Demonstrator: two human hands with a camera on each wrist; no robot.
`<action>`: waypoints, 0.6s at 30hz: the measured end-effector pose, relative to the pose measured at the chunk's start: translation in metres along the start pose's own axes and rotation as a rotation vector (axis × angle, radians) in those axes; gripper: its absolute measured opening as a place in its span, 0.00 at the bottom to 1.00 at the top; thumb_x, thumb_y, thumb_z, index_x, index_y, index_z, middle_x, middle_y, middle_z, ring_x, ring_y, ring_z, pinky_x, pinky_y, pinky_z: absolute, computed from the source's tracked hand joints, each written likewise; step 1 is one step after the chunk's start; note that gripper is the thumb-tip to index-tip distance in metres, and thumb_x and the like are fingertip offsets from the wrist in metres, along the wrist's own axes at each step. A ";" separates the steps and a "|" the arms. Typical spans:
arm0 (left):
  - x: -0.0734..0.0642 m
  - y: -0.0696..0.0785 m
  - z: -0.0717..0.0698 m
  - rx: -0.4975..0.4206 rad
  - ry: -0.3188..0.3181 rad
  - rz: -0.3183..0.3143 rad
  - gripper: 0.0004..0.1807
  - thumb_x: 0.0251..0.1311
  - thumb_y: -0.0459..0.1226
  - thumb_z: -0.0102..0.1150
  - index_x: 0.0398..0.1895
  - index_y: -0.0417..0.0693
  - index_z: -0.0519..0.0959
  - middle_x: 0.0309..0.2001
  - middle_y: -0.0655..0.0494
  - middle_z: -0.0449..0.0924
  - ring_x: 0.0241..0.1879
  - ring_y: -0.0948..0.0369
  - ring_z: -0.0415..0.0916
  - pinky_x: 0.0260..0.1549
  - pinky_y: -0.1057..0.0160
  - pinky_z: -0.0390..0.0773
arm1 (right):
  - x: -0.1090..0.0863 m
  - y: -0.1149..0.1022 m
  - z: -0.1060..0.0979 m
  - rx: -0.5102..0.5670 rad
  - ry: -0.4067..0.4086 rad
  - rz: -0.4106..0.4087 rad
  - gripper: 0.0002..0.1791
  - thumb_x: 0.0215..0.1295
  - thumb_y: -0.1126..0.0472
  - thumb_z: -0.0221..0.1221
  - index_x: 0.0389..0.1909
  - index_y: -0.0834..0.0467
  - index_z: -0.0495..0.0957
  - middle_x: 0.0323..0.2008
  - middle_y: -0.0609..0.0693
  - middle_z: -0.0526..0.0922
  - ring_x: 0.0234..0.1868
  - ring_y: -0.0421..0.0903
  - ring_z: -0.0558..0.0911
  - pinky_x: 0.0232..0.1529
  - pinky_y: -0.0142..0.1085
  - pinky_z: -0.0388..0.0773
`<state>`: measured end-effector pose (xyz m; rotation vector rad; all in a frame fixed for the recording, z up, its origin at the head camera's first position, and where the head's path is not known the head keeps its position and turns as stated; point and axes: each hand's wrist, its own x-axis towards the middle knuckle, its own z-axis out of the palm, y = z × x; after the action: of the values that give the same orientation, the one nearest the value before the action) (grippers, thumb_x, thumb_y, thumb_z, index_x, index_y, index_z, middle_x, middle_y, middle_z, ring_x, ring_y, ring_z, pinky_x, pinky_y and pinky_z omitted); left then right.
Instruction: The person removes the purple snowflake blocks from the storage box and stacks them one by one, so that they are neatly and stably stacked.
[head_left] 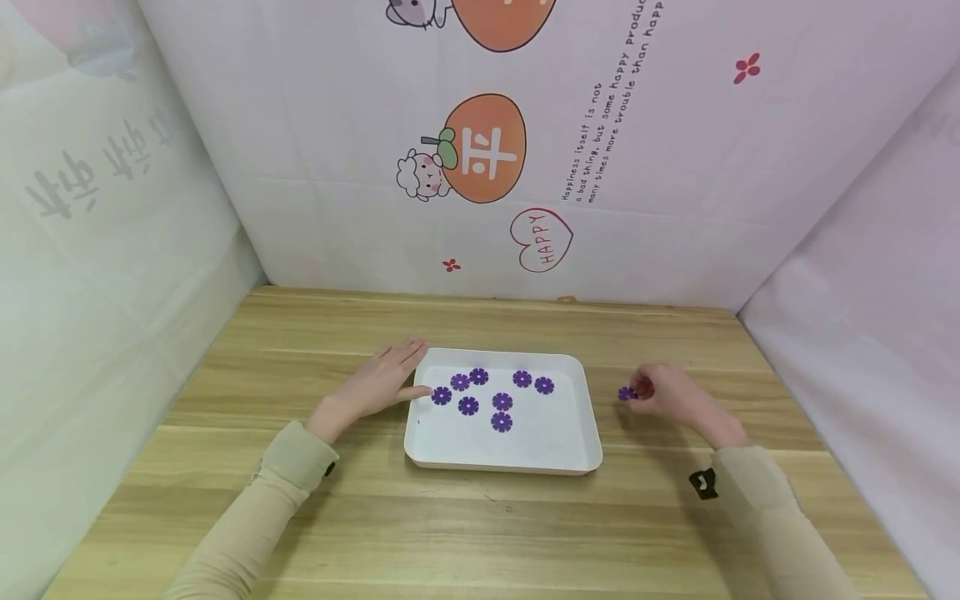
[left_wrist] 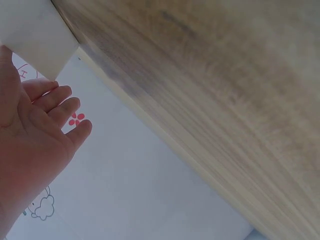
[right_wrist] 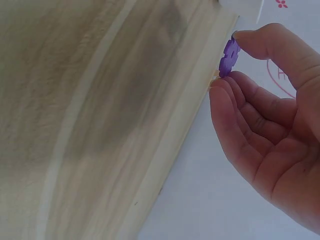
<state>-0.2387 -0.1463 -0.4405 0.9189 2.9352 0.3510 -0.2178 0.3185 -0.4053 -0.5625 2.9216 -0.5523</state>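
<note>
A white rectangular tray [head_left: 551,437] sits on the table with several purple notched, flower-shaped plastic discs [head_left: 502,422] lying flat in it, mostly toward its far and left parts. At the tray's left side is my left hand [head_left: 381,383], fingers stretched along the far left corner and thumb over the left rim. The left wrist view shows that hand [left_wrist: 37,125] palm-on, with the tray's corner [left_wrist: 47,55] by its thumb and fingertips. To the right of the tray, my right hand [head_left: 667,396] pinches one purple disc [right_wrist: 230,57] between thumb and fingers, above the table.
The wood-grain table [head_left: 480,533] is bounded by a printed white cloth [head_left: 337,233] at the back and by white cloth walls on both sides. A black item [head_left: 703,483] is at the right cuff.
</note>
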 end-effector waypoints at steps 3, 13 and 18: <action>0.000 0.000 0.000 0.004 0.003 0.002 0.46 0.68 0.57 0.52 0.76 0.35 0.53 0.78 0.39 0.52 0.77 0.43 0.51 0.76 0.39 0.52 | -0.002 0.004 0.002 -0.001 -0.003 0.015 0.12 0.53 0.63 0.70 0.34 0.67 0.80 0.29 0.55 0.84 0.31 0.42 0.80 0.33 0.32 0.81; 0.000 0.000 0.000 -0.010 -0.002 -0.002 0.46 0.68 0.58 0.51 0.76 0.35 0.53 0.78 0.39 0.51 0.78 0.43 0.51 0.76 0.40 0.52 | -0.004 0.022 0.011 0.010 0.017 0.011 0.11 0.51 0.64 0.71 0.31 0.66 0.81 0.28 0.53 0.84 0.29 0.40 0.79 0.31 0.27 0.78; 0.001 -0.001 0.001 -0.007 -0.003 -0.003 0.46 0.68 0.59 0.51 0.76 0.36 0.53 0.78 0.40 0.51 0.78 0.44 0.50 0.77 0.40 0.52 | -0.006 0.029 0.014 0.013 0.025 -0.008 0.11 0.50 0.66 0.71 0.30 0.67 0.81 0.27 0.54 0.84 0.28 0.41 0.80 0.30 0.27 0.79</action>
<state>-0.2403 -0.1463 -0.4421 0.9129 2.9298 0.3597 -0.2195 0.3416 -0.4285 -0.5703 2.9382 -0.5831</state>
